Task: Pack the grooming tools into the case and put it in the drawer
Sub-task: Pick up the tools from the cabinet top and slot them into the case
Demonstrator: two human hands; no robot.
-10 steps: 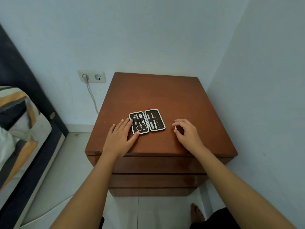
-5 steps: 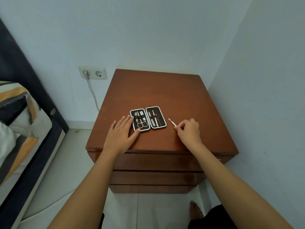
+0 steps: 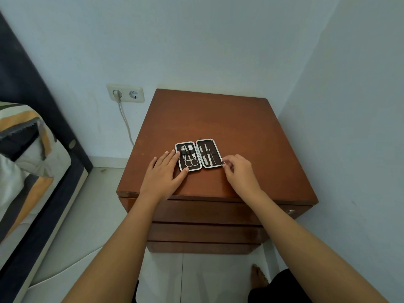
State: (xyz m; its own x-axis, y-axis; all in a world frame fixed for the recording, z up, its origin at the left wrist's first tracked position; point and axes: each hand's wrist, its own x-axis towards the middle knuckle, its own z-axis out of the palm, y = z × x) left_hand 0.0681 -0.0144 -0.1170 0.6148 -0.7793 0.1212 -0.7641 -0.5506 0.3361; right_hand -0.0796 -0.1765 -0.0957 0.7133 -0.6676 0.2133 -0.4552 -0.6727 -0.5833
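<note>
With the flat left hand pressing the open, white-rimmed dark grooming case against the brown wooden nightstand top, the right hand, fingertips pinched at the case's right corner, contents indiscernible, should fold that half over slowly.

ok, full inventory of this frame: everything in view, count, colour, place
case: 1, black inside with pale rim, lying open on the nightstand top near its front
grooming tools: several, silver, strapped in both halves of the case
nightstand: 1, brown wood, in the corner, drawers shut
wall socket: 1 double, cream, on the wall left of the nightstand
cable: 1, white, plugged into the left outlet
bed: 1, dark frame, striped bedding, far left
left hand: flat, at the case's left edge
right hand: fingertips at the case's right corner
</note>
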